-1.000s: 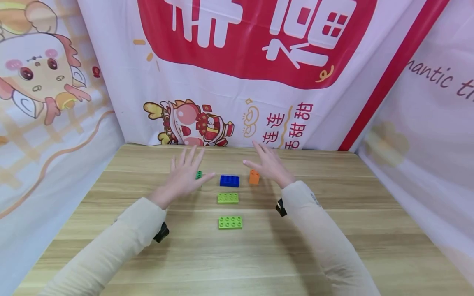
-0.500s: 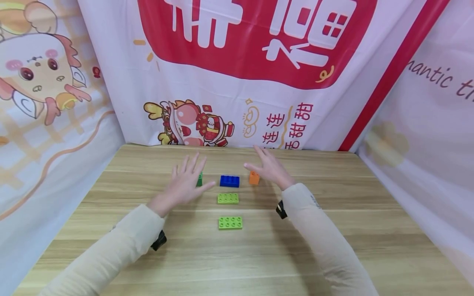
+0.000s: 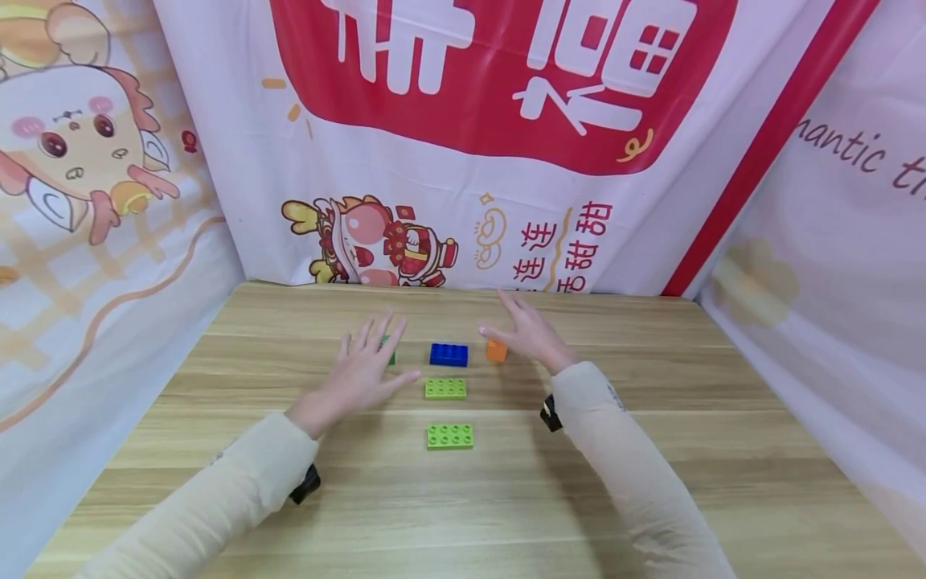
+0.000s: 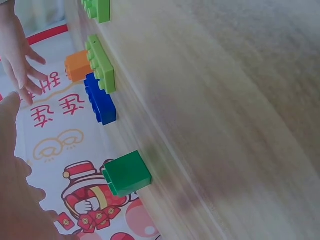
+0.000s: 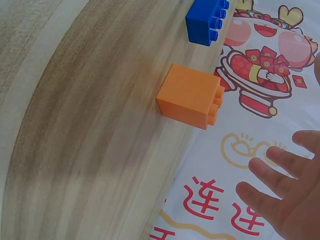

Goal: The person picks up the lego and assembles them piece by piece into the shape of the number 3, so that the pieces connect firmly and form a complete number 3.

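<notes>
My left hand (image 3: 356, 376) hovers over the left of the table with fingers spread, holding nothing. Below its fingers a green building block (image 4: 127, 173) stands partly hidden in the head view. My right hand (image 3: 533, 336), its fingers extended and its grasp empty, is above and just right of an orange block (image 5: 189, 95). Between the hands lies a flat blue block (image 3: 448, 355). Nearer to me are two lime-green blocks, one (image 3: 444, 388) just in front of the blue one and another (image 3: 450, 437) closer still. All the blocks sit apart.
The wooden table (image 3: 463, 515) ends at the back against a white and red printed cloth (image 3: 470, 177). Printed cloths also hang on the left (image 3: 87, 265) and right (image 3: 817, 265). A black wrist device (image 3: 305, 485) shows under the left sleeve.
My left hand has drawn back slightly toward me, still spread. My right hand has shifted a little toward me. The blocks have stayed where they were.
</notes>
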`<state>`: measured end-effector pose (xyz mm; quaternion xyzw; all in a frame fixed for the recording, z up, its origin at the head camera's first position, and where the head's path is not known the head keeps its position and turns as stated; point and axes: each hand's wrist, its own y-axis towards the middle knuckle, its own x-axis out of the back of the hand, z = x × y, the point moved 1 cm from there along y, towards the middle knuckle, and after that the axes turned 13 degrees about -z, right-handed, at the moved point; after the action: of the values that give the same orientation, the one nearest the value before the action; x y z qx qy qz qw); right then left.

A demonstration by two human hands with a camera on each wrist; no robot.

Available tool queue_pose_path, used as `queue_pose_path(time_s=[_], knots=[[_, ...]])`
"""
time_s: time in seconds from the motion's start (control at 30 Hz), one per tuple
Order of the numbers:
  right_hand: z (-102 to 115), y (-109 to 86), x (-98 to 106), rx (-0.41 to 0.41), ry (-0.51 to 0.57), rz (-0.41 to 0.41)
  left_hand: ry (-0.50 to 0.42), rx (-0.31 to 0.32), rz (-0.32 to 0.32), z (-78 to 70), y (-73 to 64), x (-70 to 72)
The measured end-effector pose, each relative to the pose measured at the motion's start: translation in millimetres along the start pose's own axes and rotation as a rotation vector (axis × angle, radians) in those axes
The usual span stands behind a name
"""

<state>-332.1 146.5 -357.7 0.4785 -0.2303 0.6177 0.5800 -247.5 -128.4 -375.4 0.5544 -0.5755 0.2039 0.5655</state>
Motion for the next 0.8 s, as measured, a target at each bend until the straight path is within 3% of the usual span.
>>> queue_pose_path(time_s=[0.27,0.8], knots=[[-6.5,-3.5,-6.5,-0.008,0.001,0.016,-0.017,-0.006,0.016,-0.3,-8.9,-6.3],[-20.0,-7.3,-18.7,-0.047,0.062,0.046,-0.01,-0.076,0.043,-3.4,-20.8,-22.6]])
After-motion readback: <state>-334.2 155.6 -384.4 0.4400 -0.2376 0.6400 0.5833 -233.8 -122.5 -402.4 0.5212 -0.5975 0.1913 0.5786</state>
